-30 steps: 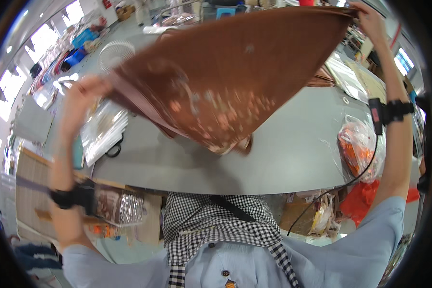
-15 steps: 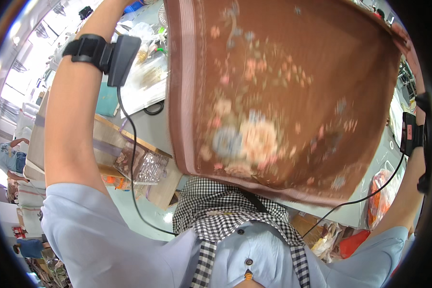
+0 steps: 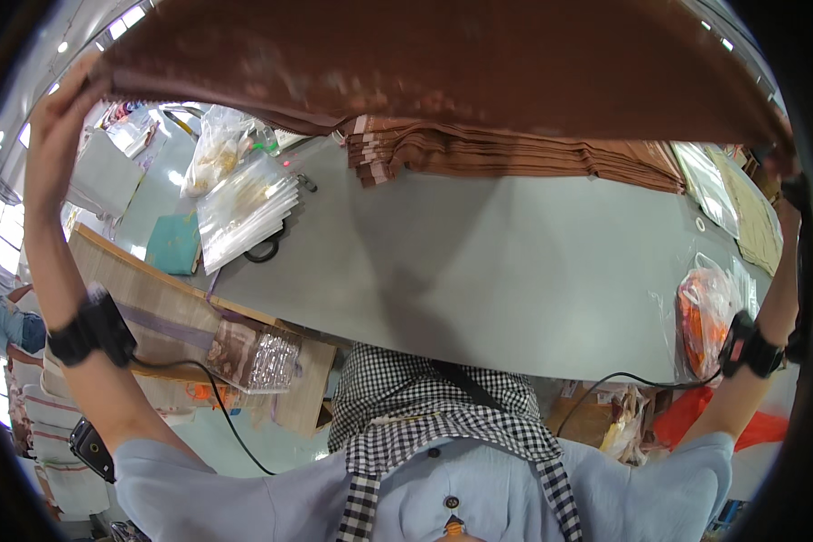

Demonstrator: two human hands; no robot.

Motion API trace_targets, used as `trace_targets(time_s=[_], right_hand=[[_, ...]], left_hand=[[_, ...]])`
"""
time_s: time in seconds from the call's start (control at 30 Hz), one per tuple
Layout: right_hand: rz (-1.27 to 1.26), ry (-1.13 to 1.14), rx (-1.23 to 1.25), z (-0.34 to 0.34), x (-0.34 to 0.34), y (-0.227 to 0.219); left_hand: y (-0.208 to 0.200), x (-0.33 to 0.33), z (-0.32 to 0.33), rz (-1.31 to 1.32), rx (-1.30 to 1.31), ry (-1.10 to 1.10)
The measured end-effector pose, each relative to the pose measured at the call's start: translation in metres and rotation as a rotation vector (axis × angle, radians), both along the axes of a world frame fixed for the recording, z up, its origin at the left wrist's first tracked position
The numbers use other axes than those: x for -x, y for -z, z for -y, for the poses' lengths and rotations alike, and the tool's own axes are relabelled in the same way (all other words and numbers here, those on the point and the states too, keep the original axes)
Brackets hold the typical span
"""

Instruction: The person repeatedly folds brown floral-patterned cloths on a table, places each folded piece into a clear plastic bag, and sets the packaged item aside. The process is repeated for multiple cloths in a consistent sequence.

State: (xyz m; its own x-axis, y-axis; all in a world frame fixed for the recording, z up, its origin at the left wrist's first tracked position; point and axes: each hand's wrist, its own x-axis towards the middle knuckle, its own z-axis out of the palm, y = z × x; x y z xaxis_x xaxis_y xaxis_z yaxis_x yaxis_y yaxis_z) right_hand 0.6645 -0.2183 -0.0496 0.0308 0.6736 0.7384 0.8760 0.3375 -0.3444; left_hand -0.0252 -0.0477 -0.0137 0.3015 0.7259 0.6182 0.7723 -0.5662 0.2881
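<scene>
A large brown floral scarf (image 3: 443, 68) is stretched wide in the air across the top of the view, tilted so its near edge hangs above the table. My left hand (image 3: 70, 95) is raised at the upper left, its fingers closed on one corner. At the upper right my right hand (image 3: 780, 161), partly in shadow at the rim, grips the opposite corner. Beneath the lifted cloth, a stack of folded brown scarves (image 3: 515, 155) lies along the far part of the grey table (image 3: 515, 271), its upper side partly hidden.
On the table's left are clear plastic sleeves (image 3: 244, 212), black scissors (image 3: 264, 251) and a teal folder (image 3: 173, 244). At right sit a plastic bag with orange contents (image 3: 703, 316) and flat packets (image 3: 741, 212). A wooden side shelf (image 3: 158, 289) stands at left; another person (image 3: 9, 316) is beyond.
Both hands have swung the scarf up and away from my body, from hanging before me to spread out high. The tabletop and the folded stack have come into sight.
</scene>
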Motion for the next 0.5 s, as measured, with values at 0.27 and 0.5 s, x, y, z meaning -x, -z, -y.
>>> trace_targets(time_s=[0.27,0.5], right_hand=[[-0.374,-0.069,0.663,0.116,0.055,0.139],[-0.263,-0.011,0.721,0.150,0.094,0.240]], left_hand=[[0.153,-0.026,0.112,0.275,0.438,0.180],[0.264,-0.025,0.163,0.190,0.918,0.156]])
